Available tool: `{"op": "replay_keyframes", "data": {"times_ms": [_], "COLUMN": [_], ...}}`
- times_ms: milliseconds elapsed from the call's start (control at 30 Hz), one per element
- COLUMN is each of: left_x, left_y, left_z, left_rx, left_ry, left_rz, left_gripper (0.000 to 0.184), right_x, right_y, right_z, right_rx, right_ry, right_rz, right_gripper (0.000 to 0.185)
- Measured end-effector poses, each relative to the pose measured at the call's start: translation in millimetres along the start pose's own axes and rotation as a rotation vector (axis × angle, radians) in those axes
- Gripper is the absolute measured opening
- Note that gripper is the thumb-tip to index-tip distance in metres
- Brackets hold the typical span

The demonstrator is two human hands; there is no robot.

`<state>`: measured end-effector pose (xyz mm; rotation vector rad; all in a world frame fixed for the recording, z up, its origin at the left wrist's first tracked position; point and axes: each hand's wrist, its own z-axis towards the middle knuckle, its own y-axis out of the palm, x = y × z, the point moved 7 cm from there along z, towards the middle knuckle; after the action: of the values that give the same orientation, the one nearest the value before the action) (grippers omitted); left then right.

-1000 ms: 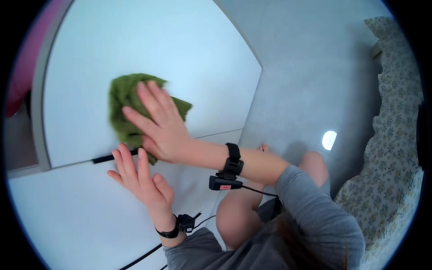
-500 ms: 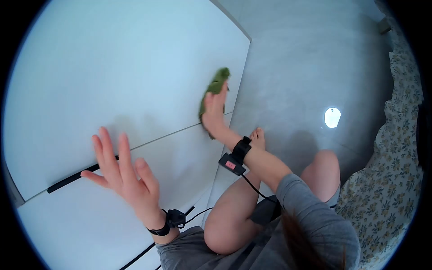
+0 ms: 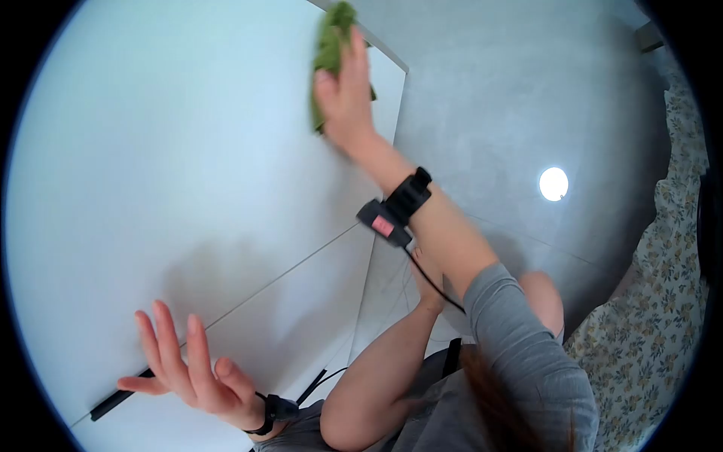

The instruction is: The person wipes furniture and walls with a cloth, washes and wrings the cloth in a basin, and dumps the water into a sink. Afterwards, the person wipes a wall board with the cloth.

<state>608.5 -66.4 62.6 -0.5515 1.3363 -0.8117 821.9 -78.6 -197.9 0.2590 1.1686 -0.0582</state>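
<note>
Right hand (image 3: 348,102), fingers extended, presses green cloth (image 3: 326,56) at white cabinet front (image 3: 188,151)'s edge, apparently bringing the wipe to its border; left hand (image 3: 192,383) open, empty, near black handle (image 3: 113,405).

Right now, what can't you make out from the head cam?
- Palm side of the right hand: turned away, so its grip on the green cloth can't be told.
- Weave of the cloth: motion blur.
- Middle of the black strip: behind the left hand.
- Print on the pink label: too small.
- Rest of the floral fabric: cut off by the dark lens border.
</note>
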Motion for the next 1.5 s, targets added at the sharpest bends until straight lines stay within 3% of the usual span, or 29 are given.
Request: {"op": "replay_keyframes", "data": {"times_ms": [167,267,333,433,667,700,767,800,933,1033,1133,1267,1400,1467,1500], "left_x": [3,14,18,28,60,67,77,80,81,78,80,84,80,78,74], "left_y": [11,20,27,39,94,102,114,119,124,111,111,106,111,112,110], "left_z": [-8,-1,1,-1,-7,-7,-6,-6,-17,-33,-35,-27,-3,22,40], "left_rx": [-0.105,-0.200,-0.214,-0.257,-0.329,-0.349,-0.369,-0.373,-0.396,-0.425,-0.446,-0.440,-0.420,-0.435,-0.448], "left_ry": [0.006,0.021,0.028,0.043,0.151,0.188,0.231,0.242,0.232,0.190,0.173,0.173,0.234,0.270,0.300], "left_rz": [0.058,0.071,0.073,0.054,-0.127,-0.199,-0.276,-0.234,-0.198,-0.175,-0.172,-0.230,-0.430,-0.595,-0.624], "left_gripper": [0.043,0.041,0.040,0.038,0.042,0.043,0.045,0.044,0.044,0.045,0.044,0.041,0.040,0.040,0.040], "right_x": [109,155,185,153,10,-13,-53,-53,-24,14,73,73,32,20,12], "right_y": [-20,-23,-19,-29,-16,-11,-8,-7,-10,-24,-29,-29,-31,-29,-40], "right_z": [-25,-61,-100,-148,-198,-194,-183,-183,-194,-199,-237,-264,-236,-213,-190], "right_rx": [-0.033,-0.047,-0.086,0.022,-0.122,-0.161,-0.292,-0.293,-0.309,-0.097,-0.098,-0.044,-0.110,-0.337,-0.308], "right_ry": [0.106,0.286,0.268,0.470,0.654,0.628,0.192,0.117,0.077,0.454,0.653,0.931,1.004,1.015,1.035], "right_rz": [0.067,0.158,-0.028,0.164,0.331,0.332,0.167,0.152,0.127,0.398,0.227,0.185,0.012,0.203,0.177], "right_gripper": [0.053,0.052,0.049,0.053,0.071,0.074,0.065,0.064,0.060,0.064,0.055,0.055,0.049,0.043,0.043]}}
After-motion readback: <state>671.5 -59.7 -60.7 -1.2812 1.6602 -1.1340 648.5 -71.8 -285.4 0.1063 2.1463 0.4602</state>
